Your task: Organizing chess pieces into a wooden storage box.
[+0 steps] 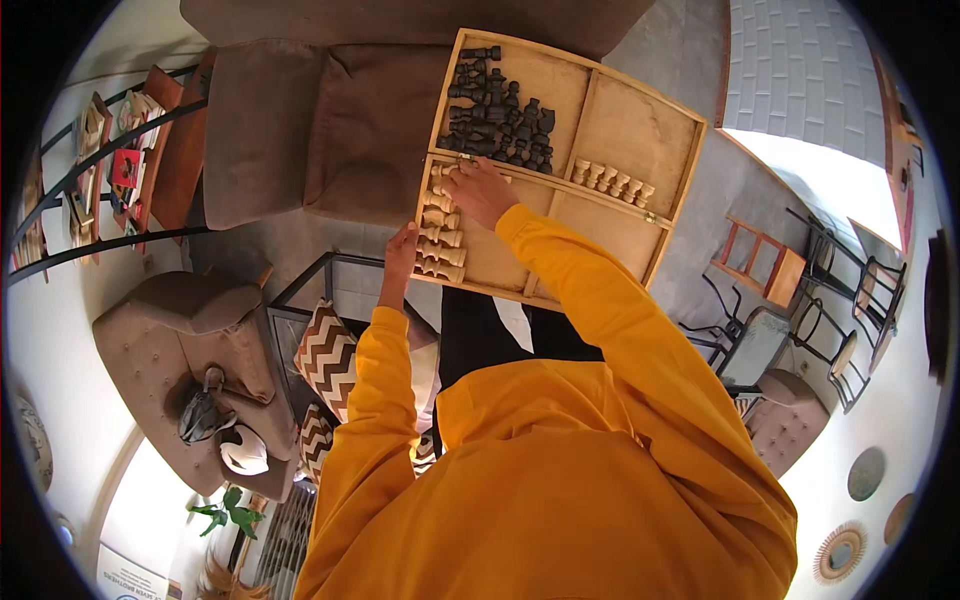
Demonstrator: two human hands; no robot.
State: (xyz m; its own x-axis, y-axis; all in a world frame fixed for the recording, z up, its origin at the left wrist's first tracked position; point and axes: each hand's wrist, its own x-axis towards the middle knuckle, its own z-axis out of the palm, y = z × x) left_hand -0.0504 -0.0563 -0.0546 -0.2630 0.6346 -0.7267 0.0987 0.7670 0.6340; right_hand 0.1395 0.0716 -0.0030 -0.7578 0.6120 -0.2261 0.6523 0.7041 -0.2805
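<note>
A hinged wooden chess box (546, 204) lies opened out flat before me, its two halves divided into compartments. My left hand (402, 251) grips the left rim of the near half. Beside it, several light wooden chess pieces (441, 236) lie on their sides in a column along that wall. Over the upper end of this column is my right hand (484, 191), its fingers bent down among the pieces; whether they pinch one is hidden. Dark chess pieces (499, 112) crowd the far left compartment. Several light pawns (613, 182) stand in a row in the far right compartment.
Beyond the box is a brown sofa (375, 135). A black-framed table (300, 289) and zigzag-patterned cushions (330, 356) are at my left. Bookshelves (142, 150) line the left wall, near a brown armchair (202, 360). Chairs (757, 262) stand to the right.
</note>
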